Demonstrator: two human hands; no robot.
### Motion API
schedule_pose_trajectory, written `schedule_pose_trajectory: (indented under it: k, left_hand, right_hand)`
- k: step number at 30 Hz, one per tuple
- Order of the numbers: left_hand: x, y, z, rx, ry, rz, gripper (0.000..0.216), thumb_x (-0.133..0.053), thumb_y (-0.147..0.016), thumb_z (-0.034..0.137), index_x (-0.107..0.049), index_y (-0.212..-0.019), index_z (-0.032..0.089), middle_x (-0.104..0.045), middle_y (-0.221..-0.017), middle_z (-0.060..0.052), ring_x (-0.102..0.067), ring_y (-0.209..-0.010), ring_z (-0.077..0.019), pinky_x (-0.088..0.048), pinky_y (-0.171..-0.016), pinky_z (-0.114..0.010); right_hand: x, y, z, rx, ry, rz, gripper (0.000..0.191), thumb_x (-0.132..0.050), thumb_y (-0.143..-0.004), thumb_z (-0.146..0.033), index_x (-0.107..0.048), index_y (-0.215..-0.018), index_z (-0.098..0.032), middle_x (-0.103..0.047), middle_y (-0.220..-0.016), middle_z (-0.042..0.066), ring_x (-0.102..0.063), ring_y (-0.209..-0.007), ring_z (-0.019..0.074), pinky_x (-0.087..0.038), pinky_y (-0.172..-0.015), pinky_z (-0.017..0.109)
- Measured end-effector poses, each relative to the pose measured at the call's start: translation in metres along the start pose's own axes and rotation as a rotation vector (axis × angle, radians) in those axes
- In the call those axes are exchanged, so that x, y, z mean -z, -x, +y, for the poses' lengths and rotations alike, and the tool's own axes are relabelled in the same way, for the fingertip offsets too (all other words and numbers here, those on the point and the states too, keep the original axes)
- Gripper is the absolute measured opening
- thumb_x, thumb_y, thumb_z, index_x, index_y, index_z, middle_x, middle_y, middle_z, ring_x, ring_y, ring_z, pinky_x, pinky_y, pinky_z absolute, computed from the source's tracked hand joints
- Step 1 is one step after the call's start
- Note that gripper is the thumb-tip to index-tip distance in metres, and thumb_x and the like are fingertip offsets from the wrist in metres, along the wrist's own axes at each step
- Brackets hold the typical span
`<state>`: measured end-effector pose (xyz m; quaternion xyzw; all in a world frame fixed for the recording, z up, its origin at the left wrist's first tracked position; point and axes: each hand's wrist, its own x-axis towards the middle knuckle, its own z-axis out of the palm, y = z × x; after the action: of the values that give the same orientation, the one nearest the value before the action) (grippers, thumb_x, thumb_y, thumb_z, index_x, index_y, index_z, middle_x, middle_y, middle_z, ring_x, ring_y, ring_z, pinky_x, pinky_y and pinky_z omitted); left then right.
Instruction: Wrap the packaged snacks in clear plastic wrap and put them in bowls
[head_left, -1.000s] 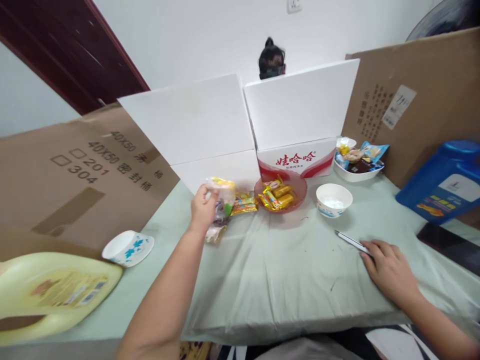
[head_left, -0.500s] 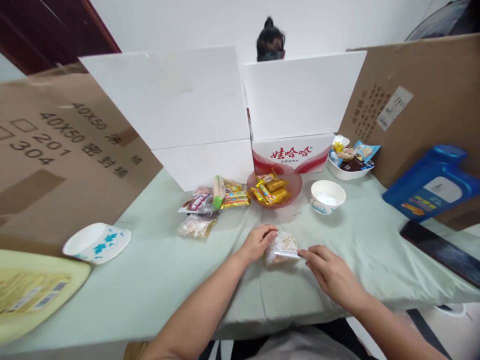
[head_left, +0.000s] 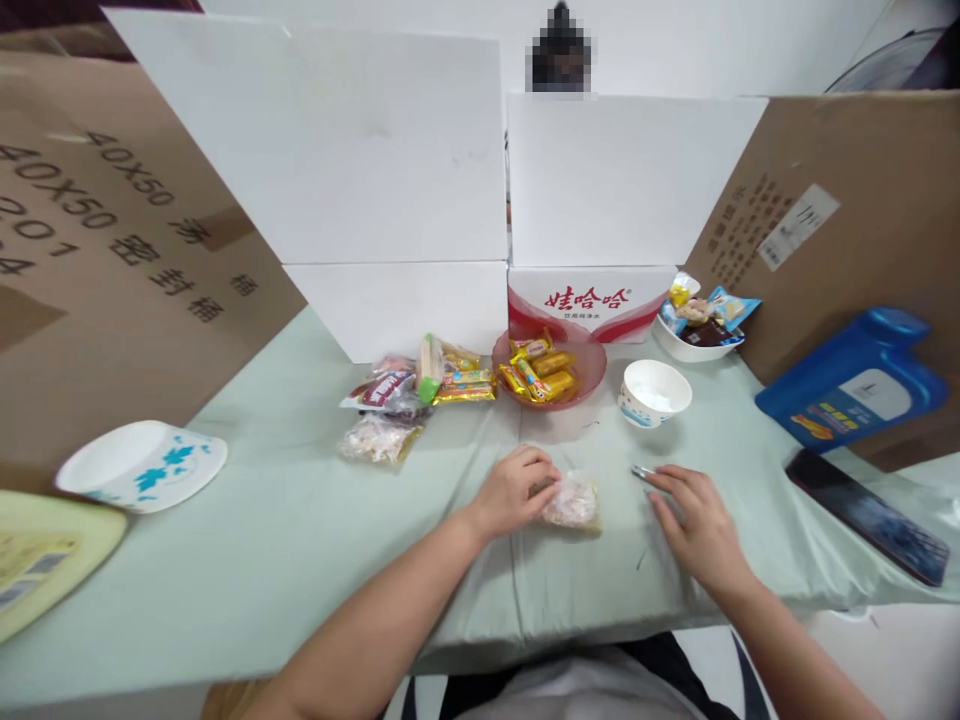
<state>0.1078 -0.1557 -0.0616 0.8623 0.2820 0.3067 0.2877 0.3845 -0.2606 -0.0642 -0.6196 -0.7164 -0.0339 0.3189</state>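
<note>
A clear snack packet (head_left: 573,502) with pale contents lies on the green cloth near the front. My left hand (head_left: 517,492) is closed over its left end, fingers curled and pressing it down. To the right of the packet, my right hand (head_left: 694,520) rests low over the cloth, its fingers on a small slim silver tool (head_left: 642,473). The tool's tip sticks out to the left; the remainder is hidden under the fingers, so its kind is unclear. The packet and my right hand are apart.
Other snack packets (head_left: 386,400) lie left of a pink glass bowl (head_left: 592,375) with gold-wrapped snacks. A paper bowl (head_left: 655,393), a white dish (head_left: 694,348), a blue bottle (head_left: 855,380) and a phone (head_left: 870,515) are rightward. White boards (head_left: 390,160) stand behind; another person's head shows beyond.
My right hand has moved right, off the packet, with the silver tool that lay across it. My left hand has stayed on the packet. The view has tilted slightly.
</note>
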Motion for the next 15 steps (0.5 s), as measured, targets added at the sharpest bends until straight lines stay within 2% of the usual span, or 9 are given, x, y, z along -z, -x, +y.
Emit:
schedule_pose_trajectory:
  k: [1, 4, 7, 9, 11, 15]
  left_hand:
    - [0.001, 0.0, 0.0, 0.018, 0.045, 0.022, 0.017, -0.055, -0.089, 0.03, -0.069, -0.09, 0.019, -0.065, -0.092, -0.008, -0.059, -0.09, -0.0198, -0.047, -0.084, -0.032]
    - [0.003, 0.0, -0.005, 0.133, 0.23, 0.072, 0.021, -0.056, -0.089, 0.035, -0.066, -0.085, 0.018, -0.065, -0.086, -0.006, -0.059, -0.085, -0.0188, -0.045, -0.08, -0.032]
    - [0.007, -0.001, -0.014, 0.274, 0.604, 0.102, 0.031, -0.061, -0.084, 0.048, -0.06, -0.085, 0.017, -0.064, -0.083, -0.005, -0.058, -0.08, -0.0181, -0.045, -0.076, -0.031]
    - [0.013, -0.001, -0.02, 0.316, 0.791, 0.124, 0.039, -0.065, -0.08, 0.054, -0.056, -0.085, 0.017, -0.064, -0.081, -0.003, -0.058, -0.078, -0.0172, -0.045, -0.075, -0.03]
    - [0.019, -0.002, -0.025, 0.325, 0.845, 0.148, 0.042, -0.068, -0.076, 0.056, -0.054, -0.086, 0.018, -0.063, -0.08, -0.002, -0.058, -0.075, -0.0161, -0.044, -0.072, -0.029]
    - [0.029, -0.002, -0.026, 0.333, 0.929, 0.05, 0.038, -0.073, -0.072, 0.05, -0.054, -0.079, 0.018, -0.063, -0.073, -0.002, -0.058, -0.071, -0.0163, -0.043, -0.068, -0.028]
  right_hand:
    - [-0.005, -0.005, -0.018, 0.046, -0.111, -0.033, 0.023, -0.05, -0.094, -0.029, -0.062, -0.113, -0.022, -0.062, -0.112, 0.011, -0.059, -0.103, 0.024, -0.051, -0.09, 0.041]
    - [-0.025, -0.019, -0.064, 0.081, -0.342, -0.273, 0.031, -0.05, -0.094, -0.027, -0.053, -0.125, -0.023, -0.059, -0.116, 0.01, -0.063, -0.089, 0.0172, -0.054, -0.08, 0.033]
    - [-0.045, -0.028, -0.082, 0.027, -0.302, -0.406, 0.043, -0.058, -0.089, -0.028, -0.049, -0.131, -0.022, -0.058, -0.113, 0.01, -0.062, -0.093, 0.0202, -0.053, -0.082, 0.035]
    - [-0.051, -0.031, -0.078, 0.01, -0.269, -0.401, 0.031, -0.054, -0.091, -0.026, -0.056, -0.121, -0.02, -0.06, -0.105, 0.009, -0.062, -0.092, 0.021, -0.052, -0.082, 0.035]
    - [-0.048, -0.031, -0.07, 0.005, -0.301, -0.336, 0.02, -0.046, -0.094, -0.024, -0.062, -0.106, -0.02, -0.061, -0.097, 0.008, -0.062, -0.087, 0.0198, -0.052, -0.079, 0.034]
    - [-0.026, -0.028, -0.051, -0.04, -0.394, -0.13, 0.02, -0.046, -0.095, -0.031, -0.062, -0.088, -0.021, -0.064, -0.091, 0.008, -0.063, -0.084, 0.02, -0.052, -0.075, 0.034]
